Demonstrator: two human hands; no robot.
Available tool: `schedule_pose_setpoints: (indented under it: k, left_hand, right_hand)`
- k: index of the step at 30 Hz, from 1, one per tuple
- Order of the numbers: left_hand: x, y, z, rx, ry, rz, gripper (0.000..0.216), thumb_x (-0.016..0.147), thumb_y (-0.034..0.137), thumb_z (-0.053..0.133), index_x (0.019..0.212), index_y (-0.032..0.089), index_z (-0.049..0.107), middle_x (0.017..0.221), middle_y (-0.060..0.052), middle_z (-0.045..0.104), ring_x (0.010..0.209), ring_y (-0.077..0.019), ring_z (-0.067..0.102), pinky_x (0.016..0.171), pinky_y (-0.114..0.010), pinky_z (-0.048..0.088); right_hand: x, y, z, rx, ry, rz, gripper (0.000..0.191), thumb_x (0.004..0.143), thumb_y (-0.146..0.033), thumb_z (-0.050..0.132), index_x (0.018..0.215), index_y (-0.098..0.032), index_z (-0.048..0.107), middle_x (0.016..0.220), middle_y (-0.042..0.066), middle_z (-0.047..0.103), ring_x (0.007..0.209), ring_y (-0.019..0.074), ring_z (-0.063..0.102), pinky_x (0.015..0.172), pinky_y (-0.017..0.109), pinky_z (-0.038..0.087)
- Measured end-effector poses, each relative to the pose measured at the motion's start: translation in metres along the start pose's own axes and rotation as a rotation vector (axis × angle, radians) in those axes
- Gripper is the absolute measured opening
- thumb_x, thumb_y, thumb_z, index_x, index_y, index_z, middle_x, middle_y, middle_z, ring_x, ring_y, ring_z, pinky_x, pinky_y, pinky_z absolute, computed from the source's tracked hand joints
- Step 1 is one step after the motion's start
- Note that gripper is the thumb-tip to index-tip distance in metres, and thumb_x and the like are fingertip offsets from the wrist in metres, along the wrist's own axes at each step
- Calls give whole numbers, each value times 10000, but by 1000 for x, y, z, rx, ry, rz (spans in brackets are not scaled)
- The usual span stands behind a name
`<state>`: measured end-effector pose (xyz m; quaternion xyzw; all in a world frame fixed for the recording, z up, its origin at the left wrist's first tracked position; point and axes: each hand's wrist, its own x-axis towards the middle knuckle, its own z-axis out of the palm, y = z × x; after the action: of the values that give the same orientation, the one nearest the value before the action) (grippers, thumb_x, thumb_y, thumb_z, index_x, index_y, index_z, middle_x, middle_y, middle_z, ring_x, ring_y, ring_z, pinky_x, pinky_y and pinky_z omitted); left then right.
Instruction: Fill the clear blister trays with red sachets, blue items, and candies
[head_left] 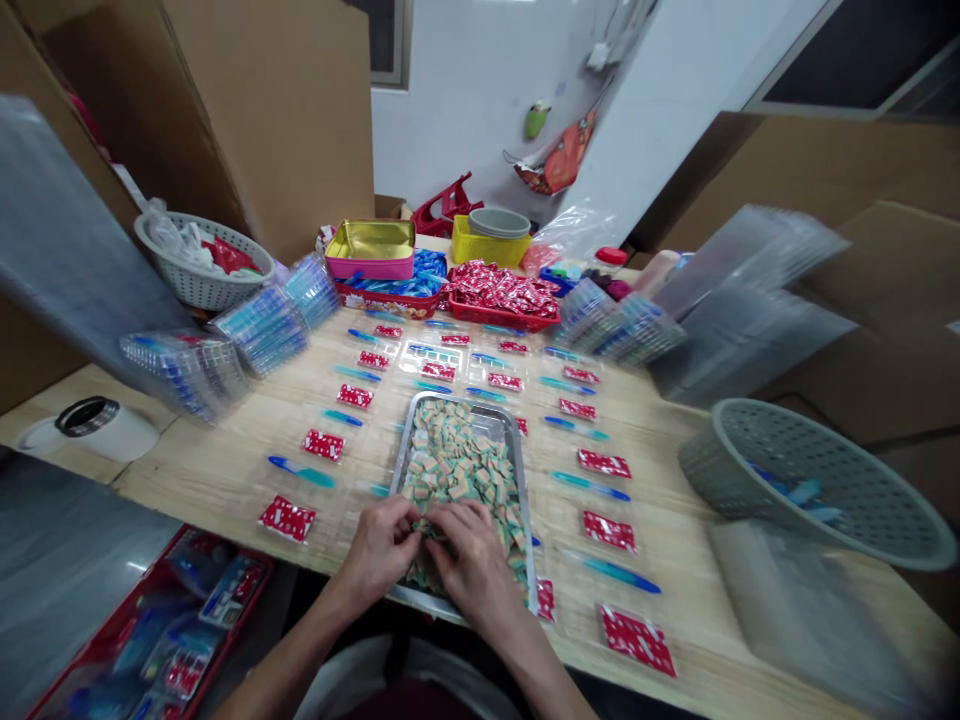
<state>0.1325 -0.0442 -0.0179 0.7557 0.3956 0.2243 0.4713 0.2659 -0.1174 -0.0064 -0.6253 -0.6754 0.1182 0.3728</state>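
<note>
Left hand (382, 545): fingers curled narrow in the pieces (457, 460); whether one is held, I cannot tell.
Right hand (471, 562): likewise, touching my left.
Pieces: under and ahead of my fingers, in the tray (518, 440).
Handling: light fingertip pinches, I judge.
Edges: tray rim just right of my grip.
Room: packets (287, 518) and pens (304, 472) flank both sides.

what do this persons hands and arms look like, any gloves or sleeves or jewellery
Both are bare. The left hand and right hand wear no gloves, and no ring, watch or bracelet shows on either. The forearms are uncovered too, with no sleeve in view down to the picture's lower edge. No tape, markings or bandages can be seen.
</note>
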Motion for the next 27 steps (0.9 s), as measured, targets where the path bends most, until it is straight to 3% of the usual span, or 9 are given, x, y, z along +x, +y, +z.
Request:
schedule_pose_setpoints:
  k: [6, 13, 16, 18, 20, 23, 25, 27]
  left_hand:
    - [-4, 8, -7, -41, -50, -21, 79, 673, 178, 512, 653, 164, 587, 557, 31, 514, 513, -113, 491, 484, -209, 368]
    - [1, 1, -12, -124, -232, -85, 137, 655, 281, 597, 703, 160, 640, 539, 25, 576, 506, -132, 546, 477, -219, 428]
    - [2, 10, -12, -161, -273, -62, 290, 659, 322, 638, 895, 153, 638, 567, 26, 606, 522, -147, 587, 487, -231, 472]
    - [1, 17, -13, -112, -261, -27, 375, 683, 357, 647, 993, 147, 610, 572, 24, 617, 525, -157, 607, 494, -244, 497]
    - [0, 23, -12, -21, -232, 41, 352, 725, 381, 628, 989, 148, 613, 567, 20, 618, 517, -158, 614, 491, -250, 511]
    - [0, 31, -1, 144, -125, 258, 253, 778, 353, 600, 942, 164, 636, 641, -10, 661, 531, -152, 624, 508, -257, 529]
    - [1, 40, 13, 253, -68, 489, 190, 804, 291, 577, 936, 169, 637, 774, -55, 704, 665, -179, 664, 620, -297, 560]
    - [0, 53, 32, 339, -120, 716, 176, 816, 211, 542, 961, 160, 627, 904, -94, 710, 857, -224, 665, 765, -360, 555]
  right_hand:
    - [1, -6, -8, -116, -63, -74, 182, 865, -75, 469, 822, -200, 593, 757, 24, 641, 731, 169, 550, 836, 372, 380]
    - [-1, -4, -14, -170, -113, -135, 77, 784, -118, 542, 766, -190, 565, 739, 15, 613, 746, 152, 561, 907, 328, 391]
    - [-9, 6, -41, 43, -14, 12, 86, 765, -109, 576, 748, -193, 582, 706, -18, 622, 730, 132, 579, 937, 317, 381]
    - [-21, 21, -71, 208, 53, 193, 69, 766, -138, 604, 722, -191, 599, 700, -21, 627, 721, 133, 582, 837, 283, 428]
    - [-39, 41, -103, 301, 62, 368, 63, 747, -175, 639, 690, -176, 612, 702, -4, 630, 702, 143, 580, 706, 250, 443]
    - [-70, 68, -136, 274, -47, 572, 48, 706, -135, 637, 664, -153, 623, 646, -5, 616, 639, 141, 561, 627, 235, 420]
    - [-86, 78, -144, 226, -155, 652, 76, 691, -88, 605, 653, -148, 631, 600, -17, 596, 594, 132, 541, 587, 223, 396]
    - [-96, 81, -142, 159, -235, 679, 119, 670, -48, 582, 646, -150, 638, 568, -27, 581, 561, 124, 520, 559, 213, 368]
